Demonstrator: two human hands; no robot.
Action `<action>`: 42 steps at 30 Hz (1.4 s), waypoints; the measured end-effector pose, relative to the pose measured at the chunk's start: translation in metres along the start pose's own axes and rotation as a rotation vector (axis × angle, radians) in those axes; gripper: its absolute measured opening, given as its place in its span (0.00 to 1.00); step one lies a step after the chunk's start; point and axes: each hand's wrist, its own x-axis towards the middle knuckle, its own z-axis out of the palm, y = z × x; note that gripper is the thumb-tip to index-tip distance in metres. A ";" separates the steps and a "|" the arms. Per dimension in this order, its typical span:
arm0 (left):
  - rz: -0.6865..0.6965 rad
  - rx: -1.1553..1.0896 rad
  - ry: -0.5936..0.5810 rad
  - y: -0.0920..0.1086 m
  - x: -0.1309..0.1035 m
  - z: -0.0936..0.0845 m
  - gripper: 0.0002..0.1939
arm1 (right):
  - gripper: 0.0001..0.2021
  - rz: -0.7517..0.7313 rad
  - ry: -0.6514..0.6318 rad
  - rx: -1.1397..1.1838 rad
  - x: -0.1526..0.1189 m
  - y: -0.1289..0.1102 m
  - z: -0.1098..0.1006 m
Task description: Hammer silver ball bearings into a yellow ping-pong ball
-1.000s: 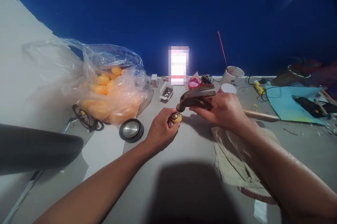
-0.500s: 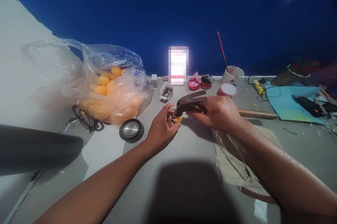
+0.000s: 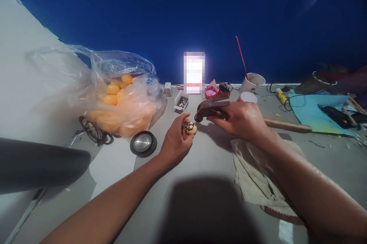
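My left hand (image 3: 176,139) is pinching a small round yellow ball with shiny metal studs (image 3: 190,128) between thumb and fingers, at the centre of the table (image 3: 160,194). My right hand (image 3: 245,120) is closed around a dark metal claw hammer with wooden handle (image 3: 212,108); its head is near the ball, at one o'clock from it. At eleven o'clock from the ball stands an open white box of shiny metal pieces (image 3: 181,103).

No readable text — apparently

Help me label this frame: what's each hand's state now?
Left hand: closed, holding a yellow ball with shiny metal on it.
Right hand: closed around a hammer.
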 end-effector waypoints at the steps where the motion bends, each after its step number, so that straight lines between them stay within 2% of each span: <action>1: 0.004 0.016 0.006 0.000 0.000 0.000 0.28 | 0.19 0.024 -0.014 -0.017 0.001 0.001 0.001; 4: 0.035 0.079 0.008 0.002 0.000 -0.003 0.22 | 0.19 0.100 -0.094 -0.074 0.005 0.005 0.005; 10: 0.083 0.063 -0.009 0.007 0.002 -0.007 0.17 | 0.13 0.196 -0.202 -0.122 0.011 0.012 0.017; 13: 0.072 0.023 -0.003 0.007 0.001 -0.007 0.17 | 0.09 0.180 -0.245 -0.096 0.013 0.015 0.020; 24: 0.037 -0.034 0.011 0.010 -0.001 -0.006 0.17 | 0.08 0.114 -0.472 -0.056 0.013 0.018 0.023; 26: 0.073 -0.026 0.021 0.011 -0.001 -0.007 0.17 | 0.08 0.076 -0.441 -0.037 0.012 0.019 0.021; 29: 0.165 -0.005 0.061 0.012 -0.001 -0.008 0.17 | 0.05 0.014 -0.232 0.088 0.010 0.017 0.013; 31: 0.205 -0.026 0.076 0.013 -0.002 -0.008 0.19 | 0.03 -0.015 -0.127 0.281 0.009 0.012 0.007; 33: 0.210 -0.084 0.070 0.013 -0.004 -0.006 0.21 | 0.02 -0.045 -0.187 0.519 0.008 0.004 0.004; 36: 0.216 -0.152 0.056 0.013 -0.008 -0.004 0.22 | 0.17 -0.105 -0.371 0.714 0.005 -0.009 0.006; 38: 0.234 -0.165 0.053 0.013 -0.009 -0.004 0.20 | 0.19 -0.117 -0.369 0.730 0.003 -0.016 0.010; 42: 0.248 -0.196 0.041 0.012 -0.011 -0.006 0.18 | 0.15 -0.086 -0.303 0.780 0.001 -0.022 0.018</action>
